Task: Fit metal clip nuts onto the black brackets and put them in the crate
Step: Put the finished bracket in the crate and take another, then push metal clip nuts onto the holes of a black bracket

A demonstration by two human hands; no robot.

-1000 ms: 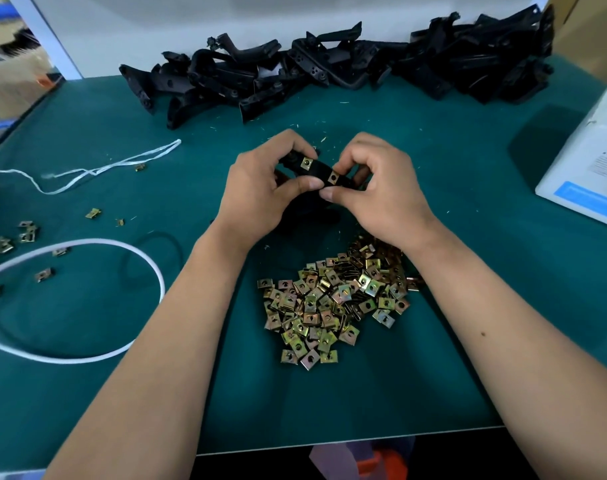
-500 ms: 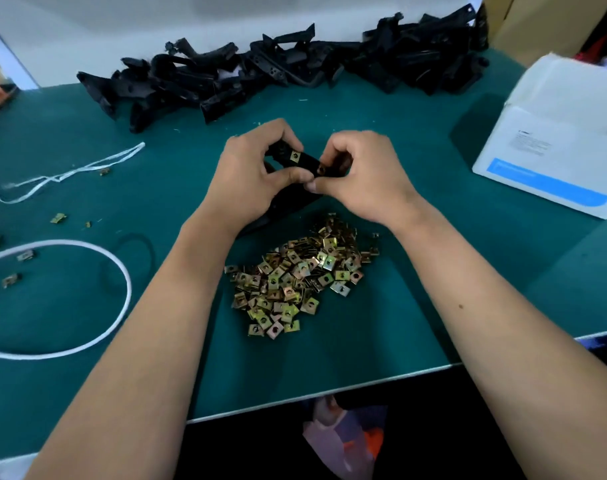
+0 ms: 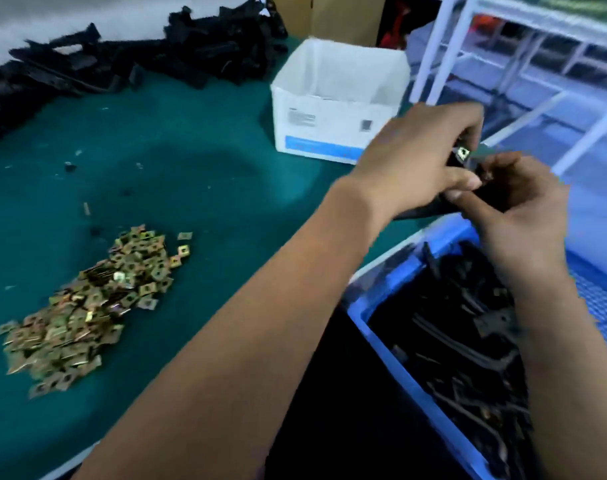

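Observation:
Both hands hold one black bracket (image 3: 430,211) past the table's right edge, above the far end of the blue crate (image 3: 392,289). My left hand (image 3: 416,161) grips it from the left and my right hand (image 3: 523,209) pinches it from the right. A brass clip nut (image 3: 463,153) sits on the bracket's upper end between the fingers. The crate holds several black brackets. A heap of loose clip nuts (image 3: 87,303) lies on the green table at the left. A long pile of bare black brackets (image 3: 132,60) runs along the table's back edge.
A white open-topped carton (image 3: 329,109) stands on the green table (image 3: 191,168) just left of my hands. White rack tubes (image 3: 430,46) rise at the right behind the crate. A brown cardboard box (image 3: 329,15) stands at the back.
My view has swung right. Both hands carried the bracket from the table's middle, above the nut heap, to the right edge over the blue crate, which has come into view.

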